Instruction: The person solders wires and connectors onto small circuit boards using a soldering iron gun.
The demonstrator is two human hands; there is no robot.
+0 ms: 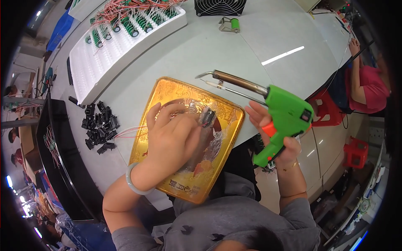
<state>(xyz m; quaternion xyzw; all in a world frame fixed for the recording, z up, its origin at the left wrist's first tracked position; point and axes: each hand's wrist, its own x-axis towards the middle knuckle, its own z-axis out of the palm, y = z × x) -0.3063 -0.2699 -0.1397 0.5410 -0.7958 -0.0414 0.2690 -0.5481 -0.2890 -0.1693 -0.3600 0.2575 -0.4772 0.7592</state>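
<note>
My right hand (278, 140) is wrapped round the grip of a green soldering gun (289, 113), finger by its orange trigger. Its long metal barrel points left, with the bent tip above the far part of a gold tin lid (167, 90). Over the lid, my left hand (171, 136) is closed, fingers curled in a pinch. Thin red and white wires (127, 132) run out from under it to the left. A small black part (208, 118) sits on the lid right beside my fingertips. The pinch point itself is mostly hidden by the hand.
A heap of black plastic parts (99, 125) lies left of the lid. Beyond it stands a white foam tray (90, 73) of wired green boards. A green-spooled solder stand (230, 25) and a black fan (220, 6) are at the back. Someone in pink (372, 90) sits at right.
</note>
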